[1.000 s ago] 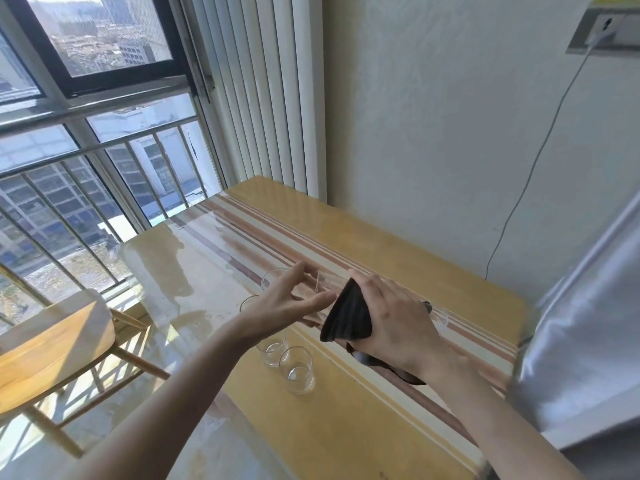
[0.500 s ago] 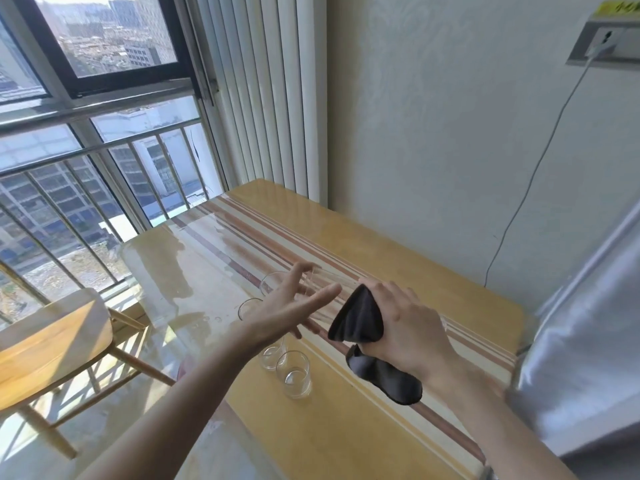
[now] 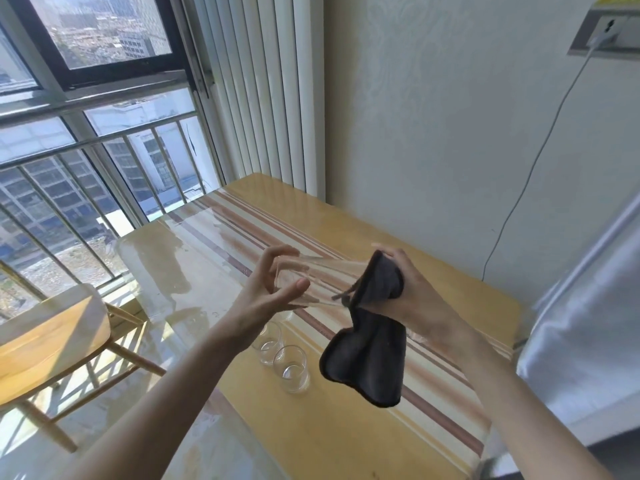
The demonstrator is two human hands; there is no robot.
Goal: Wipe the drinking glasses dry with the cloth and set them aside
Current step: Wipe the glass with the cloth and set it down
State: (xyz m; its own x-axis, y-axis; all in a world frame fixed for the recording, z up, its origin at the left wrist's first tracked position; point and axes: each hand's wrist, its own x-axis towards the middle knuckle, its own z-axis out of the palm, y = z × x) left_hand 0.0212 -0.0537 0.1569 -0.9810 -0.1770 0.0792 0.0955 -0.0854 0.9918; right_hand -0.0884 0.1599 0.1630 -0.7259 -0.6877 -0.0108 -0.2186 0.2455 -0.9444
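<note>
Above the middle of the striped, glossy table (image 3: 346, 434), a clear smooth drinking glass (image 3: 313, 278) lies on its side in the air, long axis running left to right, base toward the left hand (image 3: 268, 289), whose thumb and curled fingers pinch it. The right hand (image 3: 410, 292) grips a dark, soft cloth (image 3: 367, 358) bunched at the glass's other end, so the mouth is hidden; the rest hangs in limp folds. Below the hands, two short clear tumblers (image 3: 291, 368) stand upright just beside each other near the table's left edge; a wooden chair (image 3: 52, 337) sits off that edge.
</note>
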